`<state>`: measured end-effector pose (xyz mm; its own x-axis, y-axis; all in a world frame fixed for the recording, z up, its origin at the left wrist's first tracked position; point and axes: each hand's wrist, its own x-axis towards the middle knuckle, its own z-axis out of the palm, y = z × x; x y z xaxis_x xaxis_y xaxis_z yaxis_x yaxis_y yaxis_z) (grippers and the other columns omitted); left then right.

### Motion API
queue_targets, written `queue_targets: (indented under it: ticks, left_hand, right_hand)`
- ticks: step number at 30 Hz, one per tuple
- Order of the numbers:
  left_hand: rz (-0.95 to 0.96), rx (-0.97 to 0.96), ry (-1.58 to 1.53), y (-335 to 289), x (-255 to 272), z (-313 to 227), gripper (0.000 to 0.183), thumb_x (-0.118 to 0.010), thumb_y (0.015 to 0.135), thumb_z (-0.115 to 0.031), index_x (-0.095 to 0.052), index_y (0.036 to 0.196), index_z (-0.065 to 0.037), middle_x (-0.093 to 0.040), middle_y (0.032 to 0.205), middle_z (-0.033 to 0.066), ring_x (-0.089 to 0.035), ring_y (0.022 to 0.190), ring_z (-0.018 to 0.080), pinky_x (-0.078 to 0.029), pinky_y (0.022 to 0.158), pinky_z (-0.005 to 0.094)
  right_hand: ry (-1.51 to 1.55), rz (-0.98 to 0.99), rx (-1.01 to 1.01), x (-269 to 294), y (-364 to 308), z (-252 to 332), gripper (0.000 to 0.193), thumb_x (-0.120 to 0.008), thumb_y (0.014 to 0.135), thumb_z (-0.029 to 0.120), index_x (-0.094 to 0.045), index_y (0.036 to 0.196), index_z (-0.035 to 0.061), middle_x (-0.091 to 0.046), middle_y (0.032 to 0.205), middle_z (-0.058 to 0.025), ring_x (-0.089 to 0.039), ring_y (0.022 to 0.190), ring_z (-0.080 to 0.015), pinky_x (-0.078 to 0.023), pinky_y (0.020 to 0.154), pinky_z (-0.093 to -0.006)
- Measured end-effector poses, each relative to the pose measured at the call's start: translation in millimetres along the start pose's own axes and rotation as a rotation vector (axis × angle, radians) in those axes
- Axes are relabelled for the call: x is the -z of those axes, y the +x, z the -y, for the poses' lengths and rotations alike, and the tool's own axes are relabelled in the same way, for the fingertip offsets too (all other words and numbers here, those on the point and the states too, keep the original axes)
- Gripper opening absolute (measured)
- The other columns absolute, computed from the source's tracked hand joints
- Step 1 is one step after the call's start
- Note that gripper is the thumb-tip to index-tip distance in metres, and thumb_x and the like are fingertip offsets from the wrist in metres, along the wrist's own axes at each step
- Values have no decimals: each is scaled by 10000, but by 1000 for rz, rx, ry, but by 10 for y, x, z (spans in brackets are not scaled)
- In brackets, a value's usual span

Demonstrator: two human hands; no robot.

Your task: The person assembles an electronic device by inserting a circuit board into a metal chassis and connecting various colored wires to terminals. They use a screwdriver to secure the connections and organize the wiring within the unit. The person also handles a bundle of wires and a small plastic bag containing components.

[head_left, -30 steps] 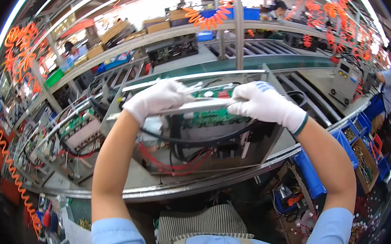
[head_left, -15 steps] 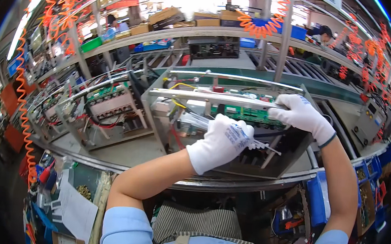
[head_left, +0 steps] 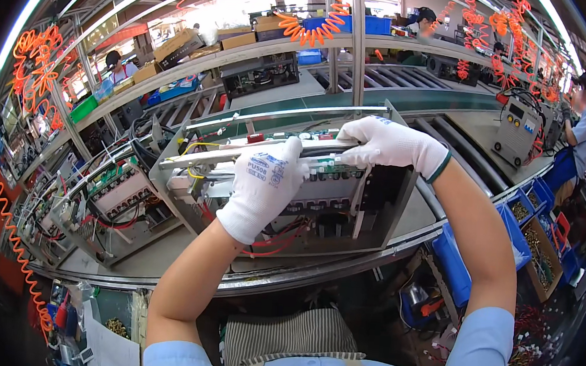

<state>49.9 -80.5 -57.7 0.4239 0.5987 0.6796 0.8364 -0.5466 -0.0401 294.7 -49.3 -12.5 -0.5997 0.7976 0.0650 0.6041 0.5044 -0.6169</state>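
My gloved left hand (head_left: 265, 181) is closed in front of an open metal chassis (head_left: 397, 208), its fingertips up at the upper rail (head_left: 206, 155). In it is a bundle of thin white cable ties, mostly hidden by the glove; small white ends (head_left: 313, 167) show beside the fingers. My gloved right hand (head_left: 396, 146) is closed at the same rail, thumb and fingers pinched beside a dark cable (head_left: 326, 151). What they pinch is too small to make out. Green circuit board, a red component (head_left: 255, 138) and yellow wires (head_left: 196, 149) show inside the chassis.
More open chassis (head_left: 116, 200) stand to the left on the bench. Behind runs a roller conveyor (head_left: 411, 82). A grey machine (head_left: 517, 132) stands at right, above blue parts bins (head_left: 455, 264). Orange coiled hoses (head_left: 319, 30) hang overhead. A person (head_left: 583, 130) stands far right.
My left hand has turned upright and risen to the rail, close to the right hand. The white bundle is now mostly covered. The whole view has shifted and tilted.
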Motion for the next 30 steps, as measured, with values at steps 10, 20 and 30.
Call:
queue_targets:
  ticks: [10,20,30]
  left_hand:
    - [17,-352,-500,-740,740,-272,276,-783,740,-224,-653,948,-97,-623,622,59,-635,539,256,-467,498,353]
    - [-107,-514,-594,-1164,1003,-278,463,-812,689,-287,-681,1100,-119,-538,567,-38,-529,476,158,-365,457,308]
    - [362,-627,-1707,-1013,1011,-147,292,-614,967,-251,-619,1146,-20,-666,861,168,-625,583,261,-478,479,300]
  right_hand:
    - [59,1,-44,-5,-39,-33,352,-712,912,262,-606,1075,-31,-606,816,-26,-539,727,-86,-471,668,-270]
    - [98,-2,-77,-41,-8,114,301,-708,917,217,-617,1085,-16,-584,809,5,-515,712,-71,-452,638,-251]
    - [-36,-27,-5,-49,45,122,341,-711,906,255,-619,1066,-32,-615,801,-34,-545,702,-95,-474,645,-271]
